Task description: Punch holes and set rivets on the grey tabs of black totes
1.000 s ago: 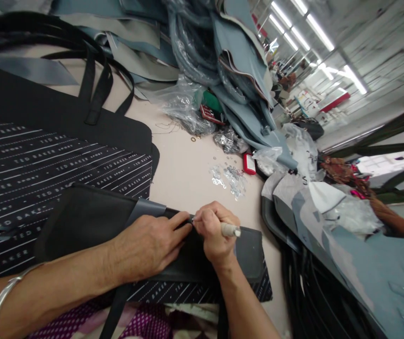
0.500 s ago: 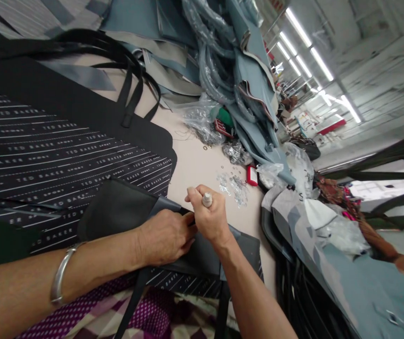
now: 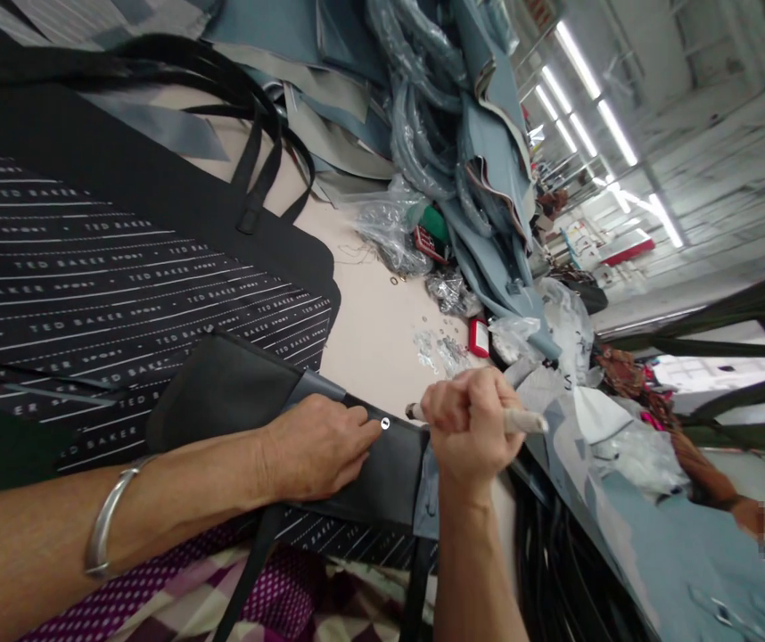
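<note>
- Lettered black fabric (image 3: pixel 128 303): spread across the table (image 3: pixel 362 348), partly under the dark panel.
- Dark panel (image 3: pixel 242 388): before the person; a grey band crosses it.
- Left hand (image 3: pixel 312 450): fingertips at the panel's upper edge; whether they pinch it, cannot tell.
- Right hand (image 3: pixel 472 423): clenched around the pale tool (image 3: pixel 522 421), tip apart from the disc.
- Small metal disc (image 3: pixel 385 423): exposed at the panel's upper edge, just beside the left fingertips.

blk panel (image 3: pixel 392 481) w/ silvery disc (image 3: pixel 385 423) lies on striped cloth (image 3: pixel 121 312), pale tool (image 3: pixel 524 421) approx. horiz.
</note>
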The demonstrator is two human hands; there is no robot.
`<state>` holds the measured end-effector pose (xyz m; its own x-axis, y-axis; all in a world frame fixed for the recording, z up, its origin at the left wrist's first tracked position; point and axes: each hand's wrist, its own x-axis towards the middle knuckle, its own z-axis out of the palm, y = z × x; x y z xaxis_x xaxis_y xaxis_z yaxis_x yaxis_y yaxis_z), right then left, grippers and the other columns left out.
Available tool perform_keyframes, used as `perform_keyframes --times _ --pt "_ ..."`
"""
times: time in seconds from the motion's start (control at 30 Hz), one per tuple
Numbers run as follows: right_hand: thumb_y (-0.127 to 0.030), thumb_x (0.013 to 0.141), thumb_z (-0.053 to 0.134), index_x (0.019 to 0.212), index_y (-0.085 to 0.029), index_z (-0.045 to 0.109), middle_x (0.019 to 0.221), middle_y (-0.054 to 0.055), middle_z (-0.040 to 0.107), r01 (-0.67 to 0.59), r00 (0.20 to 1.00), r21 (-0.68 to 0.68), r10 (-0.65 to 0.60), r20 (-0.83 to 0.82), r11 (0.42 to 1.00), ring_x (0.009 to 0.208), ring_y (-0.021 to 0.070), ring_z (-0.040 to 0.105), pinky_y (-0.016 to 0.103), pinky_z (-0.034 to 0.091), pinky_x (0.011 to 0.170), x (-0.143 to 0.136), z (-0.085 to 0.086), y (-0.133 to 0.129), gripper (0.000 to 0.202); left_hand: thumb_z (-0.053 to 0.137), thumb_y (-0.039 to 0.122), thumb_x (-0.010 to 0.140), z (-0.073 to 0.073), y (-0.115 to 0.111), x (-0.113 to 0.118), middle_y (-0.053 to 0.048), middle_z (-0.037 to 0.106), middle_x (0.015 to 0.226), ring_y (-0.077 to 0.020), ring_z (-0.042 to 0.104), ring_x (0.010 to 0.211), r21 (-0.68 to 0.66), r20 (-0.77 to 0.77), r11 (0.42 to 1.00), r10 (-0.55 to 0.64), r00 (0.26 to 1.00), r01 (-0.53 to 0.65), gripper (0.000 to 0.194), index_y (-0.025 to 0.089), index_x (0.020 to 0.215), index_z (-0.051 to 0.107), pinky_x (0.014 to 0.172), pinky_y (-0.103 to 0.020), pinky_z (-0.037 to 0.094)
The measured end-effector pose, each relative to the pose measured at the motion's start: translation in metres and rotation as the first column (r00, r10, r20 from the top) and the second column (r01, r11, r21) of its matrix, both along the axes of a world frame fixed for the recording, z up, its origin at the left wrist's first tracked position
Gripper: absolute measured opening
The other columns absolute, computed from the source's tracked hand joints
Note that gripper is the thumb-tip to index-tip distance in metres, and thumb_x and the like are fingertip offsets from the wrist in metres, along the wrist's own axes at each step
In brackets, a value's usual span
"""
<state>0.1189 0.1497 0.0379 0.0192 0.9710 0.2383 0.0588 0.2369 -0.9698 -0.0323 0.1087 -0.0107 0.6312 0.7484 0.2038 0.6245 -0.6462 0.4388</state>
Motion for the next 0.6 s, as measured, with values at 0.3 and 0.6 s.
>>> perform_keyframes --times 0.3,0.6 --pt "-0.045 0.09 0.06 0.076 -0.019 0.064 0.056 -0.002 0.06 0.076 0.748 -0.322 0.16 0.644 0.944 0.05 0.0148 0.056 0.025 0.041 0.051 0.045 0.014 -0.04 0.03 0.058 0.019 0.09 0.003 0.002 -0.002 -0.005 0.073 0.088 -0.0245 0.072 0.074 -0.003 -0.022 0.999 0.041 0.999 -0.041 0.009 0.019 0.096 0.065 0.065 -0.034 0.055" --pt "-0.029 0.068 0.076 0.158 -0.021 0.04 0.086 0.013 0.082 0.375 0.041 -0.336 0.346 0.937 0.864 0.078 0.0381 0.079 0.036 0.057 0.061 0.119 -0.034 -0.177 0.097 0.049 0.027 0.092 -0.017 0.006 -0.004 -0.001 0.075 0.08 -0.0221 0.072 0.068 -0.057 0.234 0.995 0.095 0.967 -0.084 0.022 0.024 0.094 0.071 0.065 -0.03 0.052"
